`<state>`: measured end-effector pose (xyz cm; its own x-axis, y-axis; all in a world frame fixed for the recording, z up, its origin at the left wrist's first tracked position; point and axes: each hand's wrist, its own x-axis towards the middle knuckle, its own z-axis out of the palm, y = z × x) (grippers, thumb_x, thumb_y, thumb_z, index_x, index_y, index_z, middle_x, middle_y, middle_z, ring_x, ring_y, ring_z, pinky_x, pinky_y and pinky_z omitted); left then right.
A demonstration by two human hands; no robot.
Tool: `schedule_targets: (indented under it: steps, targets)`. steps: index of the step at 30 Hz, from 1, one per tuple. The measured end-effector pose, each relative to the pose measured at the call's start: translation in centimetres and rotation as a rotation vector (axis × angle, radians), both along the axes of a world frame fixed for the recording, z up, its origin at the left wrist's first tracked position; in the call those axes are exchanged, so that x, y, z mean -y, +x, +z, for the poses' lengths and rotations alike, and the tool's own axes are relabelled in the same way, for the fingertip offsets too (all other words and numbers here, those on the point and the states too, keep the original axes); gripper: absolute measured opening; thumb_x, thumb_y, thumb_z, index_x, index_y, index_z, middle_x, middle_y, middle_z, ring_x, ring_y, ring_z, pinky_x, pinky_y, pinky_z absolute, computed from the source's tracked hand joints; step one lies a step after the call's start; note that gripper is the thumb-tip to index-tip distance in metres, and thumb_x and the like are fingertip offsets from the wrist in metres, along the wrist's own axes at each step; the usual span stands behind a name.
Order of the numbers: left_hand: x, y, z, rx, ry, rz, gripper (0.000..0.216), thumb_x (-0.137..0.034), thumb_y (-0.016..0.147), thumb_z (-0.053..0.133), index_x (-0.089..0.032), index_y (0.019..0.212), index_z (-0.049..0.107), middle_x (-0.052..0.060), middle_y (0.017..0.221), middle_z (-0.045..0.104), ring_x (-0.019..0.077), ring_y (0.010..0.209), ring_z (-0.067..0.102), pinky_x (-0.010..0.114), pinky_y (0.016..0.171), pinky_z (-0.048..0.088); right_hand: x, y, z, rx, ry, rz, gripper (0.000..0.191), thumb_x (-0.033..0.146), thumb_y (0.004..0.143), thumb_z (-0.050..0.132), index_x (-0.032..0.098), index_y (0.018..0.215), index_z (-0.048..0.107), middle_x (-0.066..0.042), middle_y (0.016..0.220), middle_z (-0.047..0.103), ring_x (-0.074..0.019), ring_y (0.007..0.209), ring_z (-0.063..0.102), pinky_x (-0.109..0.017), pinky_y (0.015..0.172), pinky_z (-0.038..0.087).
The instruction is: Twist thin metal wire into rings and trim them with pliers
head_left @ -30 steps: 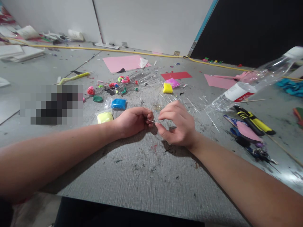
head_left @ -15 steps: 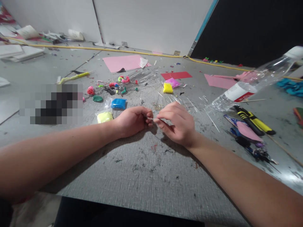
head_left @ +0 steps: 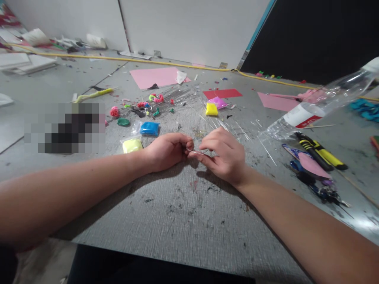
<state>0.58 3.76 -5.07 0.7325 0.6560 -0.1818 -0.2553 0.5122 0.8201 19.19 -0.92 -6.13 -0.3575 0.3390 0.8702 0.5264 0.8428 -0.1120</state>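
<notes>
Both my hands meet at the middle of a grey textured table (head_left: 177, 221). My left hand (head_left: 167, 150) is closed, pinching one end of a thin bent wire (head_left: 194, 151). My right hand (head_left: 226, 156) is closed too, its thumb and fingers pinched on the wire's other end. The wire curves in a small loop between the fingertips. Both forearms rest on the table.
Blue (head_left: 149, 128), pale yellow (head_left: 132, 145), yellow (head_left: 211, 109) and magenta (head_left: 218, 103) clay packets lie beyond the hands, with clear thin rods (head_left: 177, 94), clay bits and pink paper (head_left: 155, 77). At right lie a plastic bottle (head_left: 318, 104), yellow-black tools (head_left: 321, 156) and scissors.
The right hand's fingers shifted slightly along the wire and turned, and the wire's loop shows again between the fingertips. The arms stayed in place.
</notes>
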Motion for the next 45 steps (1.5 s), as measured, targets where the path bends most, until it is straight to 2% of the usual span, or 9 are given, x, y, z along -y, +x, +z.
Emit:
schedule_targets:
  steps: [7, 21, 27, 31, 33, 35, 38, 41, 45]
  targets:
    - [0.2, 0.1, -0.1, 0.032, 0.075, -0.052, 0.023, -0.021, 0.083, 0.060, -0.012, 0.063, 0.065, 0.004, 0.064, 0.054, 0.0158, 0.065, 0.051, 0.030, 0.070, 0.044, -0.1, -0.1, 0.0, -0.018, 0.029, -0.017, 0.022, 0.025, 0.094, 0.070, 0.025, 0.085, 0.050, 0.000, 0.077, 0.056, -0.0177, 0.071, 0.050, -0.034, 0.065, 0.045]
    - [0.0, 0.2, -0.2, 0.030, 0.044, -0.038, 0.019, -0.022, 0.081, 0.065, -0.011, 0.065, 0.065, 0.004, 0.068, 0.056, 0.0146, 0.066, 0.051, 0.030, 0.067, 0.044, 0.1, -0.4, -0.1, -0.044, -0.026, -0.012, 0.018, 0.020, 0.090, 0.070, 0.025, 0.090, 0.052, 0.001, 0.078, 0.057, -0.0176, 0.072, 0.052, -0.035, 0.067, 0.045]
    - [0.1, 0.2, 0.0, -0.005, 0.008, 0.014, 0.016, -0.023, 0.079, 0.068, -0.013, 0.067, 0.065, 0.002, 0.066, 0.056, 0.0141, 0.065, 0.051, 0.030, 0.067, 0.044, 0.2, -0.3, 0.1, -0.079, -0.061, -0.047, 0.018, 0.021, 0.090, 0.070, 0.026, 0.091, 0.053, 0.000, 0.081, 0.060, -0.0170, 0.073, 0.055, -0.035, 0.069, 0.049]
    - [0.3, 0.2, 0.0, -0.024, -0.015, 0.086, 0.013, -0.023, 0.080, 0.070, -0.014, 0.072, 0.066, 0.003, 0.068, 0.059, 0.0146, 0.067, 0.054, 0.031, 0.070, 0.046, 0.1, -0.1, 0.0, -0.105, -0.068, -0.159, 0.018, 0.023, 0.085, 0.072, 0.026, 0.089, 0.055, -0.004, 0.097, 0.060, -0.0212, 0.089, 0.061, -0.039, 0.073, 0.052]
    - [0.5, 0.2, 0.0, -0.023, -0.022, 0.129, 0.012, -0.021, 0.082, 0.071, -0.014, 0.074, 0.067, 0.003, 0.069, 0.060, 0.0137, 0.067, 0.054, 0.030, 0.070, 0.047, 0.0, -0.1, -0.3, -0.129, -0.097, -0.198, 0.019, 0.025, 0.083, 0.074, 0.025, 0.092, 0.057, -0.007, 0.104, 0.057, -0.0223, 0.092, 0.060, -0.036, 0.068, 0.052]
    - [0.6, 0.3, 0.1, -0.022, -0.035, 0.184, 0.011, -0.018, 0.085, 0.070, -0.013, 0.075, 0.068, 0.003, 0.070, 0.060, 0.0121, 0.066, 0.054, 0.028, 0.070, 0.048, -0.2, 0.0, -0.5, -0.165, -0.136, -0.210, 0.023, 0.027, 0.083, 0.074, 0.025, 0.098, 0.057, -0.007, 0.105, 0.055, -0.0203, 0.088, 0.058, -0.031, 0.059, 0.051]
    - [0.8, 0.5, 0.3, -0.021, -0.044, 0.266, 0.016, -0.015, 0.089, 0.067, -0.013, 0.073, 0.069, 0.001, 0.067, 0.057, 0.0094, 0.062, 0.050, 0.024, 0.067, 0.049, -0.2, 0.0, -0.7, -0.199, -0.157, -0.248, 0.026, 0.032, 0.084, 0.076, 0.023, 0.098, 0.055, -0.005, 0.096, 0.056, -0.0162, 0.075, 0.053, -0.027, 0.052, 0.046]
    - [1.0, 0.6, 0.4, -0.043, -0.025, 0.326, 0.019, -0.014, 0.090, 0.068, -0.013, 0.070, 0.070, 0.000, 0.066, 0.056, 0.0082, 0.061, 0.049, 0.022, 0.063, 0.048, -0.1, -0.3, -0.7, -0.188, -0.191, -0.326, 0.028, 0.038, 0.085, 0.076, 0.023, 0.087, 0.052, -0.001, 0.083, 0.056, -0.0133, 0.064, 0.048, -0.028, 0.054, 0.043]
    - [1.2, 0.8, 0.5, -0.093, 0.003, 0.377, 0.020, -0.013, 0.089, 0.068, -0.013, 0.069, 0.071, 0.002, 0.069, 0.058, 0.0078, 0.062, 0.052, 0.021, 0.061, 0.048, 0.3, -0.7, -0.6, -0.176, -0.295, -0.373, 0.030, 0.038, 0.083, 0.075, 0.024, 0.078, 0.049, 0.003, 0.069, 0.052, -0.0131, 0.059, 0.046, -0.030, 0.058, 0.040]
